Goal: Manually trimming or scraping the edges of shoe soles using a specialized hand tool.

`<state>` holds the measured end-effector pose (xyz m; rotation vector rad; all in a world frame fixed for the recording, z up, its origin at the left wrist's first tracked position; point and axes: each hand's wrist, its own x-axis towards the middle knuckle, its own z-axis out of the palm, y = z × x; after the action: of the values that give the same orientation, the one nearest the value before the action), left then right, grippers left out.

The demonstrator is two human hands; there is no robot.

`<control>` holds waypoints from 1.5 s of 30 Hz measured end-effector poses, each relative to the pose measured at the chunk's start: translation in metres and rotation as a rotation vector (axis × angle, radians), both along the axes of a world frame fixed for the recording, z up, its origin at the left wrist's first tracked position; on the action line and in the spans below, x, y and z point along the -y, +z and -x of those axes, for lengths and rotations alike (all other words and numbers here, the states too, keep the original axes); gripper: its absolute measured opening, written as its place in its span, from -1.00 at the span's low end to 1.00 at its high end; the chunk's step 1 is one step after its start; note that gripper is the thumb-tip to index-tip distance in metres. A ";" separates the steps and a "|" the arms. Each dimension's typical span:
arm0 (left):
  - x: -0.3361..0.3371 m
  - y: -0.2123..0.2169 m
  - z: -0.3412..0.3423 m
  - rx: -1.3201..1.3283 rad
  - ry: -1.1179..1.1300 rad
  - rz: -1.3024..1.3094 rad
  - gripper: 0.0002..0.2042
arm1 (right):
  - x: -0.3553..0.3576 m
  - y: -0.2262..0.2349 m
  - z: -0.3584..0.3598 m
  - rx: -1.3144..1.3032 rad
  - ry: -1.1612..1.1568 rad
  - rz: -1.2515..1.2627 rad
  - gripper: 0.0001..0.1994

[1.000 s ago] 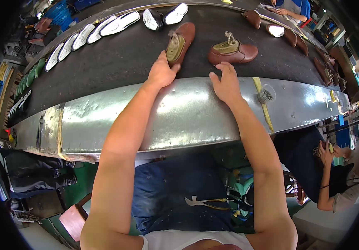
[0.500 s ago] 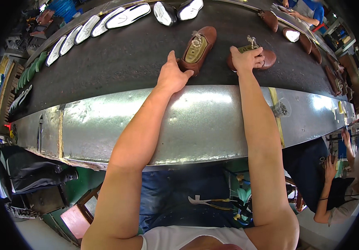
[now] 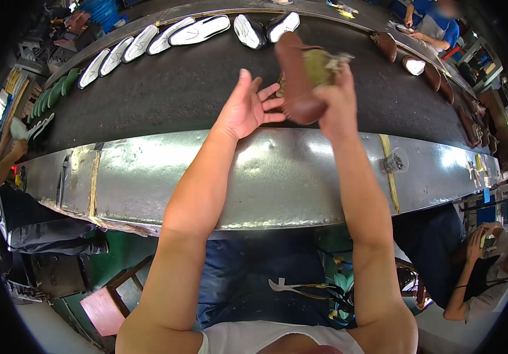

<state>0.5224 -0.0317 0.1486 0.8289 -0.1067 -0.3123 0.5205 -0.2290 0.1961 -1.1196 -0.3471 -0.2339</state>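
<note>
Seen from the head camera, the right hand point(image 3: 335, 103) is clamping its fingers on a brown shoe point(image 3: 298, 79), lifting it above the dark conveyor belt point(image 3: 165, 88). The left hand point(image 3: 247, 108) is hovering beside it, fingers spread apart, just touching the shoe's side.

A shoe factory floor: a long dark conveyor belt point(image 3: 148, 94) with a metal edge point(image 3: 277, 177) carries brown shoes point(image 3: 386, 44) and rows of white soles point(image 3: 198, 30), while other workers point(image 3: 436, 26) sit alongside it.
</note>
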 end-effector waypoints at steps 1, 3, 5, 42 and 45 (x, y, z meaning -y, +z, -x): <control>0.003 0.012 0.010 -0.020 -0.117 0.176 0.13 | -0.011 -0.013 -0.001 0.116 -0.125 0.246 -0.02; -0.011 0.010 0.009 0.172 -0.109 0.127 -0.04 | -0.035 -0.013 0.018 0.208 -0.067 0.631 0.01; -0.011 -0.002 0.009 0.029 0.028 0.082 -0.25 | -0.048 -0.025 0.027 0.283 0.007 0.622 0.03; -0.025 -0.020 -0.025 -0.002 0.175 0.059 -0.43 | -0.042 -0.052 0.013 0.774 -0.389 0.995 -0.57; -0.021 -0.009 -0.018 0.013 0.133 0.090 -0.42 | -0.043 -0.046 0.012 0.876 -0.443 0.993 -0.43</control>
<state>0.5406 -0.0104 0.1395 0.7447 -0.0770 -0.1753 0.5087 -0.1856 0.1506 -2.0416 -1.0633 -1.0350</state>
